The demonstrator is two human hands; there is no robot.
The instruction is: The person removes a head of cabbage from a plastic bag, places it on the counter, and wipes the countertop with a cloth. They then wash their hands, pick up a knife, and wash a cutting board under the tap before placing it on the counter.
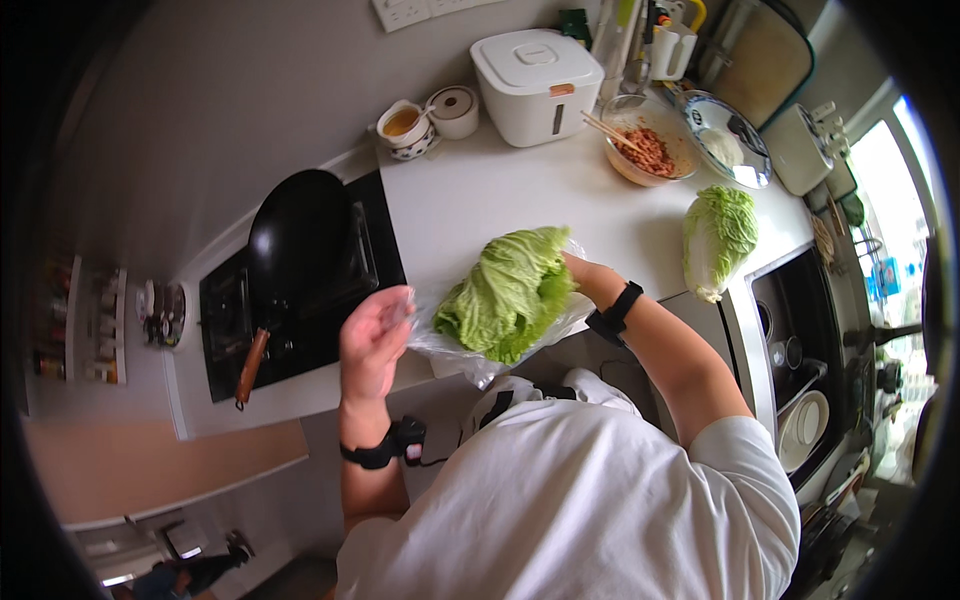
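A head of leafy green lettuce (506, 292) lies in front of me, over a clear plastic bag (480, 364) at the counter's front edge. My left hand (375, 341) pinches the left side of the bag between thumb and fingers. At the right side of the lettuce is my right hand (576, 270), mostly hidden behind the leaves; whether it holds the lettuce or the bag cannot be told. Farther right on the counter rests a napa cabbage (720, 240).
A black wok (300, 232) sits on the hob (225, 322) to the left. Along the back stand a lidded white container (536, 90), small pots and a glass bowl (682, 161) of minced meat with chopsticks. The sink (795, 330) is at the right.
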